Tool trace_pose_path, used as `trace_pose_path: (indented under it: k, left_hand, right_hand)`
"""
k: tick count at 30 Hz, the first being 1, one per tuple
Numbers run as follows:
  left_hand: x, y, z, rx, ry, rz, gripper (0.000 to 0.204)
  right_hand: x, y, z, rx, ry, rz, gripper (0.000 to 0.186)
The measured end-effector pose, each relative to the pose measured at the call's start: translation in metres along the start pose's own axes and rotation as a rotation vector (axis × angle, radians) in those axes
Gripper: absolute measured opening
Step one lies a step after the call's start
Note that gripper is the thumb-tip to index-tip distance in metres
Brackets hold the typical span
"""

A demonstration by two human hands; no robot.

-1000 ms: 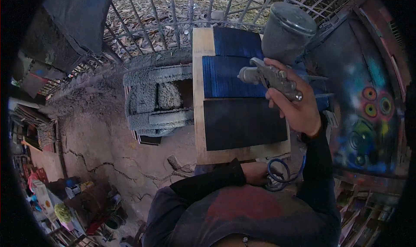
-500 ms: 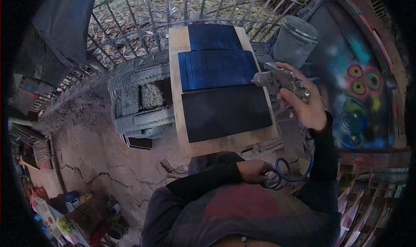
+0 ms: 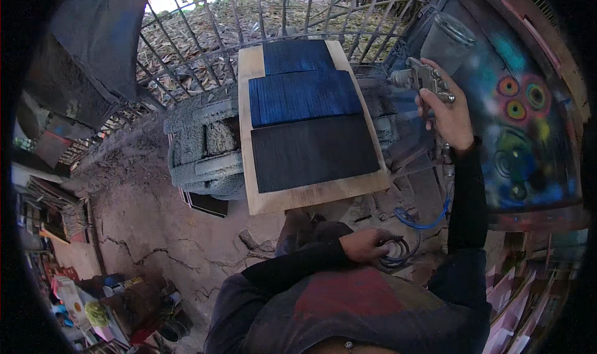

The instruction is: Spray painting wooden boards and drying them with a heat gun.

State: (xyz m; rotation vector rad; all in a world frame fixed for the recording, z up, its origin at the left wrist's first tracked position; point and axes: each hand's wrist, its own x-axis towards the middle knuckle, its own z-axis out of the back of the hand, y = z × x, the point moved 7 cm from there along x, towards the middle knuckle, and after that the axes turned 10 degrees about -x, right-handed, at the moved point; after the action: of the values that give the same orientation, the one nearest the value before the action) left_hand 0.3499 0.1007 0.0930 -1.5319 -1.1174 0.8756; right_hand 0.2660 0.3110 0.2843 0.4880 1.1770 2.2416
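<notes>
My right hand (image 3: 454, 114) is wrapped round a silver spray gun (image 3: 428, 80), held to the right of a pale wooden board (image 3: 273, 202) and apart from it. Three flat dark panels lie on this board in a column: a blue panel (image 3: 298, 57) at the far end, a wider blue panel (image 3: 305, 97) in the middle and a near-black panel (image 3: 316, 155) closest to me. Low by my waist, my left hand (image 3: 364, 245) is closed on loops of a blue air hose (image 3: 423, 222). The hose runs up beside my right forearm.
Under and left of the board stands a rough, grey-crusted support (image 3: 208, 180). A metal fence (image 3: 236, 15) runs behind, with dry leaves beyond. At the right are a grey bucket (image 3: 444, 43) and a paint-marked door panel (image 3: 516, 124). Cluttered containers (image 3: 118, 285) stand lower left on cracked ground.
My right hand has drawn the spray gun right and away from the panels' edge. The board sits slightly farther left in view. My left hand still grips the hose loops.
</notes>
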Motion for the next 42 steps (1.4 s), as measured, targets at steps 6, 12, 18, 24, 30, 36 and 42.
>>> trace_pose_path:
  k: [6,12,18,24,30,36,42]
  left_hand:
    - [-0.002,0.008,-0.011,-0.077,-0.103,0.050,0.045]
    - [0.005,0.022,-0.030,-0.013,-0.019,0.151,0.046]
    - [0.010,0.012,-0.038,-0.017,0.058,0.066,0.047]
    - [0.002,0.003,-0.030,0.153,0.096,0.051,0.046]
    - [-0.021,-0.006,-0.020,0.121,0.076,-0.001,0.045]
    - [-0.043,-0.009,-0.007,0.087,0.027,-0.014,0.043]
    - [-0.065,-0.014,0.003,0.156,0.006,0.013,0.037]
  right_hand:
    - [-0.013,-0.002,0.010,-0.012,0.015,0.019,0.054]
    - [-0.039,-0.021,0.022,-0.030,0.079,-0.071,0.057]
    - [-0.058,-0.036,0.038,-0.011,0.061,-0.119,0.055]
    - [-0.066,-0.047,0.025,0.039,0.009,-0.158,0.052]
    - [-0.060,-0.035,-0.008,0.021,0.051,-0.137,0.051]
    - [-0.056,-0.014,-0.053,-0.036,0.117,-0.107,0.053]
    - [-0.051,0.011,-0.094,0.015,0.195,0.014,0.053]
